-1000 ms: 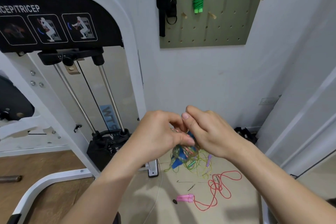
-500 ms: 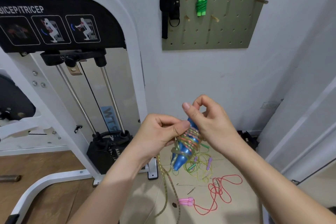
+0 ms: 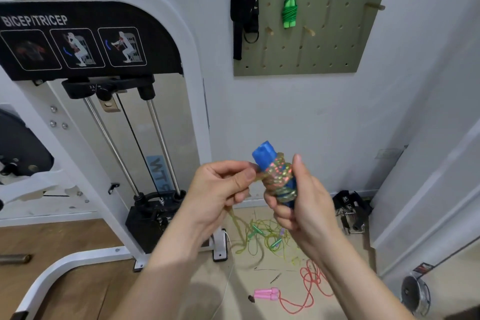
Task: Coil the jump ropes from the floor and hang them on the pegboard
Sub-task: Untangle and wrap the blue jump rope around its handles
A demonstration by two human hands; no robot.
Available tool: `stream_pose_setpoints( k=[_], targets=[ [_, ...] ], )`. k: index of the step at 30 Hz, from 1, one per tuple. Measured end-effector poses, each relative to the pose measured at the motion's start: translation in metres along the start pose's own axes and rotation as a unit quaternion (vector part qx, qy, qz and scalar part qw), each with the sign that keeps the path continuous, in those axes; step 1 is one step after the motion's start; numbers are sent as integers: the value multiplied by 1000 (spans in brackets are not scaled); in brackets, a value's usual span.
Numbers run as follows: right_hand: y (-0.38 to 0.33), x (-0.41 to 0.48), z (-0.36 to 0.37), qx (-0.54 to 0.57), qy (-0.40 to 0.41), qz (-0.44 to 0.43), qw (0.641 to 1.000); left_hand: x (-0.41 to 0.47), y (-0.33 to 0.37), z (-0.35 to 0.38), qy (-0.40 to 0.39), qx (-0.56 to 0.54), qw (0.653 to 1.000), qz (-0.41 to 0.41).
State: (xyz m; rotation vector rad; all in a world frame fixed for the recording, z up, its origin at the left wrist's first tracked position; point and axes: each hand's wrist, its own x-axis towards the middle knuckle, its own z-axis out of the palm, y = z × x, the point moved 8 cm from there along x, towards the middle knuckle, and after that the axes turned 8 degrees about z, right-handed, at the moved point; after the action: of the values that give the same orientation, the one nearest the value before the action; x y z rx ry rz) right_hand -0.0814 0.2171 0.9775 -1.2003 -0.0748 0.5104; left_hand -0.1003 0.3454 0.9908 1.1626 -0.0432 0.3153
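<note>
My right hand (image 3: pixel 306 205) gripping the blue-handled jump rope (image 3: pixel 265 154), my left hand (image 3: pixel 220 189) pinching its speckled cord, green rope (image 3: pixel 289 11) hanging on pegboard (image 3: pixel 324 54), pink rope (image 3: pixel 265 293) on floor, machine (image 3: pixel 197 86) marked BRTW, BICEP/TRICEP

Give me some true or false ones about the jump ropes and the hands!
1. A green jump rope hangs on the pegboard. True.
2. The pink jump rope hangs on the pegboard too. False: it lies on the floor.
3. The right hand holds blue handles with rope wound round them. True.
4. The left hand holds nothing. False: its fingers pinch the rope beside the handles.
</note>
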Motion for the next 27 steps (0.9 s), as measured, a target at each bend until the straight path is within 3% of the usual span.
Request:
stream_pose_setpoints(
  k=[4,7,12,17,23,27],
  targets=[
    [-10,-7,8,-120,-119,61,984,-3,-1,0,-187,35,980,-65],
    [-14,-11,18,-215,-244,64,944,-15,2,6,-312,232,917,-86],
    [-2,-21,24,-365,-336,119,860,-20,3,15,-391,333,846,-139],
    [1,-14,26,-541,-301,86,781,-14,4,28,-409,470,774,-116],
    [-7,-5,22,-662,-186,5,726,-2,10,29,-319,548,770,-72],
    [-12,2,15,-737,-85,-52,668,-5,10,40,-332,639,694,-13]
  ],
)
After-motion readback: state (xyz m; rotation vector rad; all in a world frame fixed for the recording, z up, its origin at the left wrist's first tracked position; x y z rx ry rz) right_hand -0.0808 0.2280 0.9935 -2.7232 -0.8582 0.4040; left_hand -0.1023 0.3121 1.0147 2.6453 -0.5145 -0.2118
